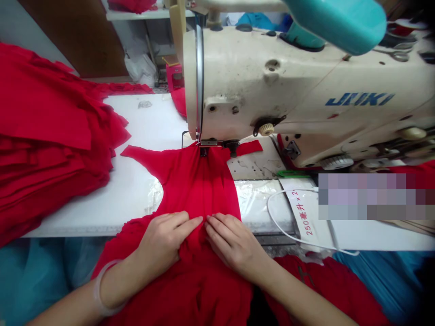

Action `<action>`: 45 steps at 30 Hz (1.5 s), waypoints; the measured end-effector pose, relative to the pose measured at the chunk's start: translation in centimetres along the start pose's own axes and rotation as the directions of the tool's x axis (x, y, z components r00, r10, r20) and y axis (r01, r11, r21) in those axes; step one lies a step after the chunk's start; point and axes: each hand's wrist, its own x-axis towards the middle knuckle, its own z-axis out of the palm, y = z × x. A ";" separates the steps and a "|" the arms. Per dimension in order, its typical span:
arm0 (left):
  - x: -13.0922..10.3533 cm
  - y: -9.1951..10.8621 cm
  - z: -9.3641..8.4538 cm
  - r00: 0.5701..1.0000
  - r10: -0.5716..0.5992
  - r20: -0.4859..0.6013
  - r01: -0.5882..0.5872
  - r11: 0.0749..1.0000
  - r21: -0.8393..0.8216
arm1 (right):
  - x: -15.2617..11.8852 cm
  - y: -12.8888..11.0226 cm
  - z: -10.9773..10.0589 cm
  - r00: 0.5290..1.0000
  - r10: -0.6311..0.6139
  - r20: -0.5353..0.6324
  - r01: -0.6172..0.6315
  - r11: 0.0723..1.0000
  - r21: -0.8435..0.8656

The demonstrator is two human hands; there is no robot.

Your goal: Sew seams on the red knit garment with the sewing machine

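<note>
Pinching the soft red fabric garment piece (183, 176) with nearly closed fingers, our left hand (163, 240) and right hand (234, 242) are almost meeting near the white desk's (129, 117) front edge; our thumbs are not showing clearly. The piece is running under the small metal presser foot (203, 152) and draping over that edge. We are seemingly working near its beginning: most fabric is lying on our side, with finished stitches not showing.
</note>
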 end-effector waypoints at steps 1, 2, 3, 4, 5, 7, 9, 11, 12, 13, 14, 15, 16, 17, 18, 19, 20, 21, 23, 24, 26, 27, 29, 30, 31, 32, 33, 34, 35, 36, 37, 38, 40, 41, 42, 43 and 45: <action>-0.2 0.2 0.3 1.000 0.005 0.003 -0.005 1.000 0.010 | -0.3 0.0 0.1 1.000 -0.002 0.003 0.002 1.000 -0.001; -0.4 0.2 0.6 1.000 0.000 0.000 0.000 1.000 0.005 | -0.5 -0.1 0.2 1.000 -0.008 0.003 0.008 1.000 -0.004; -0.5 0.3 0.9 1.000 -0.011 -0.003 0.011 1.000 -0.007 | -0.7 -0.1 0.2 1.000 -0.017 0.001 0.018 1.000 -0.010; -0.6 0.3 1.1 1.000 -0.019 -0.004 0.019 1.000 -0.016 | -0.8 -0.1 0.2 1.000 -0.026 -0.003 0.026 1.000 -0.015; -0.7 0.2 1.3 1.000 -0.019 -0.005 0.019 1.000 -0.021 | -0.8 0.0 0.2 0.999 -0.033 -0.010 0.032 0.999 -0.021; -0.7 0.2 1.6 1.000 -0.004 0.002 0.004 1.000 -0.024 | -0.9 0.1 0.2 0.999 -0.036 -0.023 0.036 0.999 -0.027; -0.7 0.1 1.8 1.000 0.008 0.019 -0.007 1.000 -0.026 | -0.9 0.1 0.0 0.999 -0.034 -0.023 0.033 0.999 -0.033; -0.7 0.1 1.9 1.000 0.000 0.024 0.001 0.999 -0.037 | -1.0 0.1 -0.1 0.999 -0.031 -0.015 0.030 0.999 -0.041; -0.7 0.1 2.0 1.000 -0.008 0.019 0.008 0.999 -0.047 | -1.0 0.1 -0.2 1.000 -0.028 -0.011 0.028 0.999 -0.044; -0.8 0.1 2.0 1.000 -0.014 0.012 0.015 0.998 -0.058 | -1.0 0.1 -0.2 1.000 -0.026 -0.009 0.026 0.999 -0.045; -0.8 0.1 1.9 1.000 -0.017 0.005 0.018 0.997 -0.071 | -1.0 0.1 -0.2 1.000 -0.023 -0.010 0.023 0.999 -0.046; -0.8 0.0 1.9 1.000 -0.018 -0.001 0.018 0.997 -0.081 | -1.0 0.1 -0.2 1.000 -0.022 -0.010 0.021 0.999 -0.047; -0.8 0.0 1.9 1.000 -0.018 -0.005 0.017 0.996 -0.087 | -1.0 0.1 -0.2 1.000 -0.022 -0.010 0.021 0.999 -0.047; -0.8 0.0 1.9 1.000 -0.014 -0.008 0.013 0.996 -0.086 | -1.0 0.1 -0.2 1.000 -0.024 -0.011 0.023 0.999 -0.045; -0.8 0.0 1.9 1.000 -0.009 -0.011 0.008 0.997 -0.082 | -0.9 0.2 -0.1 1.000 -0.027 -0.014 0.026 0.999 -0.040; -0.8 0.0 2.0 1.000 -0.003 -0.012 0.002 0.997 -0.073 | -0.9 0.2 -0.1 0.999 -0.031 -0.019 0.031 0.999 -0.033; -0.8 0.0 2.1 1.000 0.004 -0.011 -0.005 0.998 -0.059 | -0.8 0.2 0.0 0.999 -0.034 -0.025 0.034 0.999 -0.024; -0.8 0.0 2.1 1.000 0.012 -0.009 -0.013 0.999 -0.043 | -0.8 0.3 0.0 0.999 -0.036 -0.029 0.036 0.999 -0.016; -0.7 -0.1 2.2 1.000 0.029 -0.003 -0.029 1.000 -0.002 | -0.9 0.3 0.1 0.999 -0.038 -0.024 0.037 0.999 -0.007; -0.7 -0.1 2.3 0.999 0.038 -0.004 -0.037 0.999 0.021 | -0.9 0.2 0.0 0.999 -0.042 -0.020 0.042 0.999 -0.004; -0.7 -0.1 2.3 0.998 0.056 -0.006 -0.056 0.997 0.060 | -1.0 0.2 -0.2 0.999 -0.049 -0.018 0.049 0.999 0.011; -0.7 -0.1 2.3 0.998 0.059 -0.003 -0.059 0.996 0.074 | -0.9 0.2 -0.3 0.999 -0.042 -0.029 0.042 0.999 0.029; -0.6 0.0 2.3 0.999 0.043 0.019 -0.045 0.993 0.113 | -0.2 0.6 -0.6 0.998 0.005 -0.060 0.001 0.995 0.099; -0.6 0.1 2.3 0.999 0.025 0.036 -0.031 0.989 0.147 | 0.4 1.1 -0.6 0.996 0.040 -0.074 -0.029 0.990 0.139; -0.5 0.2 2.2 0.998 0.004 0.057 -0.015 0.982 0.190 | 1.2 1.7 -0.6 0.993 0.079 -0.082 -0.065 0.984 0.169; -0.5 0.2 2.2 0.997 -0.014 0.082 -0.005 0.972 0.234 | 2.0 2.4 -0.4 0.990 0.117 -0.078 -0.101 0.978 0.181; -0.4 0.3 2.2 0.993 -0.025 0.112 -0.006 0.962 0.271 | 3.0 3.3 -0.2 0.987 0.147 -0.059 -0.135 0.976 0.173; -0.3 0.3 2.2 0.988 -0.034 0.148 -0.012 0.955 0.297 | 3.9 4.2 0.0 0.985 0.170 -0.028 -0.164 0.975 0.148; -0.2 0.3 2.2 0.982 -0.042 0.183 -0.018 0.950 0.312 | 4.8 5.0 0.3 0.981 0.193 0.015 -0.193 0.975 0.112; -0.1 0.3 2.2 0.975 -0.052 0.218 -0.021 0.948 0.319 | 5.5 5.8 0.5 0.975 0.211 0.067 -0.215 0.974 0.076; 0.1 0.3 2.1 0.966 -0.063 0.251 -0.022 0.946 0.322 | 6.2 6.4 0.7 0.968 0.223 0.118 -0.230 0.972 0.044; 0.2 0.3 2.1 0.956 -0.079 0.283 -0.018 0.945 0.327 | 6.7 6.9 0.9 0.960 0.232 0.158 -0.237 0.971 0.012; 0.7 0.2 1.9 0.931 -0.120 0.346 -0.004 0.941 0.337 | 7.4 7.4 0.9 0.948 0.248 0.201 -0.243 0.969 -0.049; 1.0 0.1 1.8 0.915 -0.136 0.380 -0.002 0.940 0.340 | 7.6 7.5 0.9 0.945 0.252 0.210 -0.241 0.968 -0.075; 1.4 0.0 1.7 0.899 -0.149 0.412 -0.002 0.939 0.345 | 7.8 7.6 0.9 0.942 0.255 0.217 -0.240 0.966 -0.095; 1.8 0.0 1.5 0.884 -0.161 0.439 -0.003 0.937 0.349 | 8.0 7.7 0.9 0.939 0.259 0.224 -0.240 0.964 -0.111; 2.7 -0.2 1.2 0.856 -0.183 0.483 -0.001 0.934 0.356 | 8.3 8.0 1.0 0.933 0.268 0.239 -0.241 0.961 -0.138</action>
